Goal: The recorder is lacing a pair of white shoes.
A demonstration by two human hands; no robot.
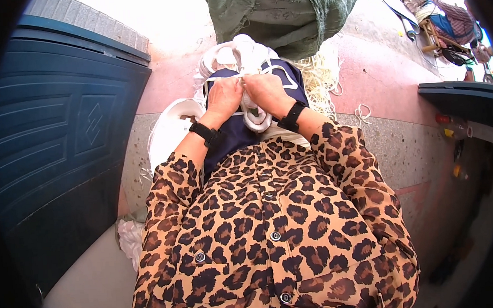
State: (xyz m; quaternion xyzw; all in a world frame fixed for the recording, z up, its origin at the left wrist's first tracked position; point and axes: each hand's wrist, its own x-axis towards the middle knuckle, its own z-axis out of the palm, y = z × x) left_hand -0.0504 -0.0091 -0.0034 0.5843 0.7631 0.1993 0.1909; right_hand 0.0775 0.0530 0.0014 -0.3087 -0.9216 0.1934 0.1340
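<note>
While a white shoe point(257, 120) sits at the middle of the dark blue lap point(231, 135), its rounded end toward the near edge, I can see two hands meeting just above it. The left hand point(225, 96) and the right hand point(268, 94) have their fingers drawn narrow, pinching white lace point(294, 86) between them; exactly how each fingertip grips it I can't tell from here. Part of that lace loops out over the lap's right side. At the far edge lie more white shoes point(241, 51), bunched together so that I can't count them. Each wrist wears a black band point(205, 134), below leopard-print sleeves point(172, 180). On the floor point(370, 72), just off the lap's right edge, spreads a heap of cream laces point(318, 78), with a small loose coil point(362, 113) nearby. Off the left edge is a white rounded thing point(169, 122). Beyond the knees stands a green woven sack point(284, 18); a blue panelled door point(60, 119) fills the left.
</note>
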